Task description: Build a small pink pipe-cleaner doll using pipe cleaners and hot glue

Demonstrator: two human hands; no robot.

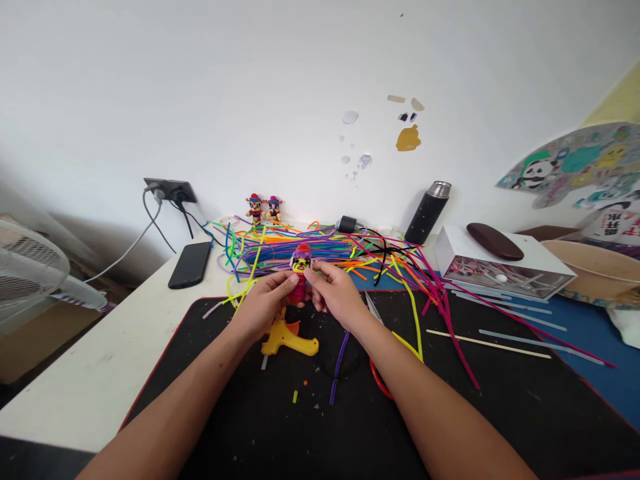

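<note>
Between my two hands stands a small pipe-cleaner figure (301,263) with a red and purple hat, a yellow-and-white face and a magenta body. My left hand (271,297) pinches its left side, thumb in front. On the other side my right hand (335,290) grips it near the head with thumb and fingers. Just below my left hand lies a yellow glue gun (295,340) on the black mat (240,420). Red-handled scissors (373,307) lie partly hidden under my right forearm. A purple pipe cleaner (341,363) rests beside them.
A heap of coloured pipe cleaners (310,247) spreads along the wall. Two finished-looking figures (255,210) stand behind it. A phone (190,265) lies left; a black flask (429,213) and white box (500,263) stand right. Glue sticks (543,347) and a wooden stick (490,343) lie nearby.
</note>
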